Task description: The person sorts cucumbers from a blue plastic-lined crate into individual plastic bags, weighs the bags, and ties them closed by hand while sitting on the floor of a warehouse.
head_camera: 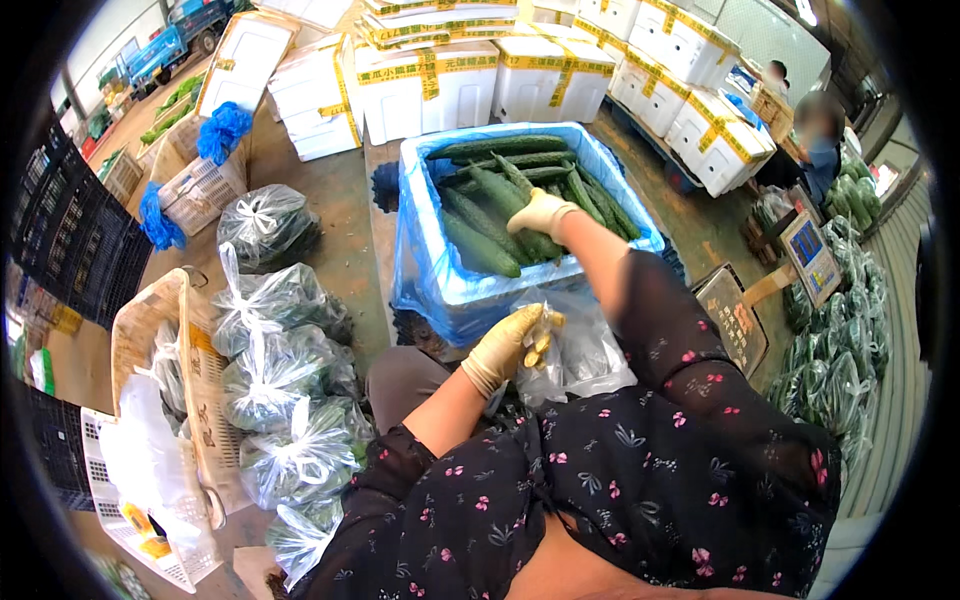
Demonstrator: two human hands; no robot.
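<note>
In front of me stands a white foam box lined with blue plastic film (pixel 450 281), filled with long green cucumbers (pixel 487 199). My right hand (pixel 544 215), in a pale rubber glove, reaches over the box's near side. Its thumb and fingers curl around a cucumber in the pile; part of the grip is hidden. My left hand (pixel 504 346), gloved too, with yellow-stained fingertips, grips a clear plastic bag (pixel 581 360) at my lap, just below the box's near rim. Whatever the bag contains is not clear.
Tied bags of green produce (pixel 289 375) line the floor at left, beside a plastic crate (pixel 202 375). Taped foam boxes (pixel 427 82) are stacked beyond. At right are a platform scale (pixel 731 315), more bagged produce (pixel 832 367) and a seated person (pixel 817 150).
</note>
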